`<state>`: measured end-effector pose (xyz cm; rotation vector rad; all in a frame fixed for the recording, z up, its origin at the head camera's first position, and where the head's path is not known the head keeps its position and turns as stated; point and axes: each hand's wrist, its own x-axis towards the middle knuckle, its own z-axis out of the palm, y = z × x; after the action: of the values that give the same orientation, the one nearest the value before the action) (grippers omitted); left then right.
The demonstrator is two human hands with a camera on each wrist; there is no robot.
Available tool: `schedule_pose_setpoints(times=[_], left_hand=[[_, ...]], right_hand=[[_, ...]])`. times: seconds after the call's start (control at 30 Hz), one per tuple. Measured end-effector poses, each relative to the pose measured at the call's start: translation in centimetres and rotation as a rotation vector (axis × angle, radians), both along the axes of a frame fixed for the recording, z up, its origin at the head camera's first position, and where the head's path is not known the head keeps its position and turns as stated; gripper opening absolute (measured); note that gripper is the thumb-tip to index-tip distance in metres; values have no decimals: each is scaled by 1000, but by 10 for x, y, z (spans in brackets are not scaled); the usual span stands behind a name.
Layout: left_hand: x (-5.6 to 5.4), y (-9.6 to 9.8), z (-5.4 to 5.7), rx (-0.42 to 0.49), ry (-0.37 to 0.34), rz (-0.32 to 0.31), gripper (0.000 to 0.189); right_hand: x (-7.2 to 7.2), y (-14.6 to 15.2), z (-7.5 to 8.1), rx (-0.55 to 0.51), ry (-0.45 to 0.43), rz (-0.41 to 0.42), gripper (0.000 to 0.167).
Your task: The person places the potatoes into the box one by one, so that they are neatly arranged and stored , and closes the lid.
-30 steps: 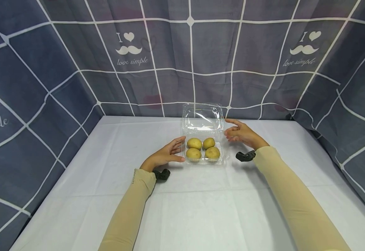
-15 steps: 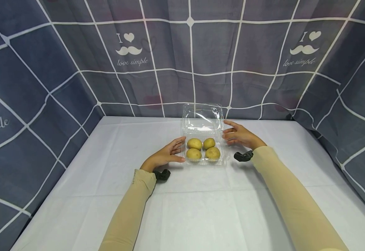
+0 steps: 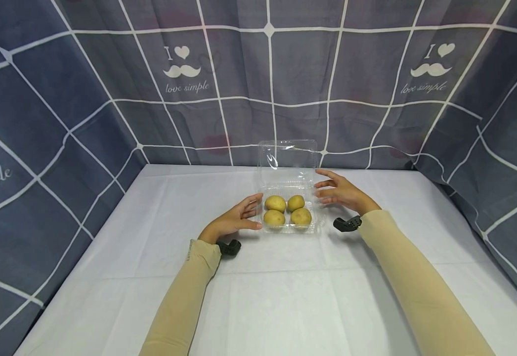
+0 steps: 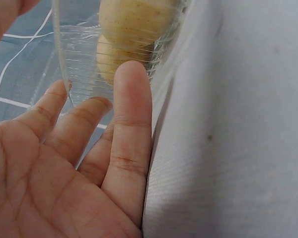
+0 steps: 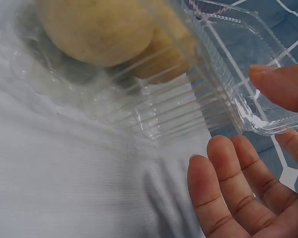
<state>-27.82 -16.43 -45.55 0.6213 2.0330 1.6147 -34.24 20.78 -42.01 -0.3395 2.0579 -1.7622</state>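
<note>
A clear plastic clamshell container sits at the back middle of the table with several potatoes inside. Its lid stands raised at the back. My left hand is at the container's left wall; in the left wrist view its straight fingers lie along the ribbed side, the lowest near the cloth. On the right, my right hand is beside the hinge with fingers spread. In the right wrist view its index fingertip overlaps the lid's corner, and the thumb is apart from the other fingers.
A white cloth covers the table. Dark checked curtains close off the back and both sides, the back one right behind the lid. Black wrist cameras hang under both wrists.
The lid has swung up to a steeper angle. My right hand has shifted slightly left toward the container; the left hand and the potatoes have stayed put.
</note>
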Motion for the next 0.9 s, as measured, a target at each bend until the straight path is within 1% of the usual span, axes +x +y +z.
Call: schedule_pose_setpoints(times=[0.23,0.47,0.67,0.9], left_hand=[[-1,0,0,-5,-4,-2,97],[0,0,0,-6,-6,4,97],[1,1,1,-9,-8,4,97],[1,1,1,-1,-8,7,97]], right_hand=[[4,2,-3,1,32,-7,87],[9,6,-4,23,63,8,88],[17,6,-4,-7,65,11,87],[24,8,-9,-41,78,9,81]])
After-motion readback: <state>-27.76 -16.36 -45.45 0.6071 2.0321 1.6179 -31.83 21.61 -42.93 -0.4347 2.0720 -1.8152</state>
